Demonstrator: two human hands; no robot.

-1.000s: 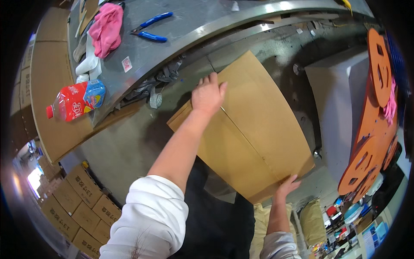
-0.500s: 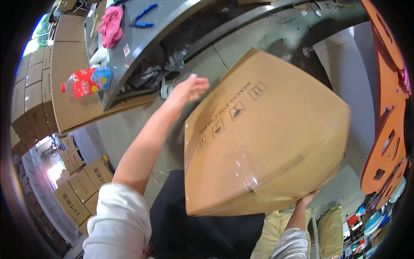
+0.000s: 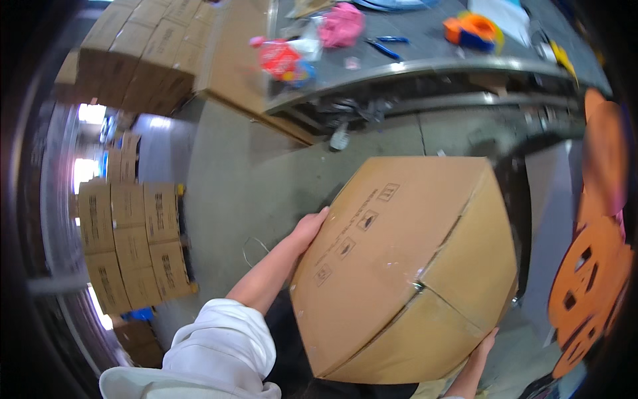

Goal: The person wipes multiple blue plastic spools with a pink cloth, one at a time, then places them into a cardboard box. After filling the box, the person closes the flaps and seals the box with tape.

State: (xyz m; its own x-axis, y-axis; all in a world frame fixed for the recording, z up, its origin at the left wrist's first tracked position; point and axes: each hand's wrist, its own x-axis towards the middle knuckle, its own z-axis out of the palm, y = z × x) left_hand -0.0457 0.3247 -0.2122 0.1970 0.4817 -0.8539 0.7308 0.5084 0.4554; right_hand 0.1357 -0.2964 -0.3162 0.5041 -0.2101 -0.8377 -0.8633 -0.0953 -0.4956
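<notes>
A large brown cardboard box (image 3: pixel 372 272) is held up in front of my body, tilted, with printed handling symbols on its left face. My left hand (image 3: pixel 311 226) presses against the box's left side, its fingers partly hidden behind the edge. At the lower right corner, my right hand (image 3: pixel 487 342) grips the box from the side and below; most of its fingers are out of sight behind the cardboard. Tape and a seam between flaps run across the box's near side.
A metal workbench (image 3: pixel 425 70) beyond the box carries a pink cloth (image 3: pixel 341 25), blue pliers (image 3: pixel 385 48), tape rolls (image 3: pixel 473 33) and a red-labelled bottle (image 3: pixel 279 60). Stacked cartons (image 3: pixel 133 243) stand at left. Orange cut-out panels (image 3: pixel 588 286) rise at right.
My left hand has come down from the air onto the box's left side. The box has turned and moved lower, and the view has swung left.
</notes>
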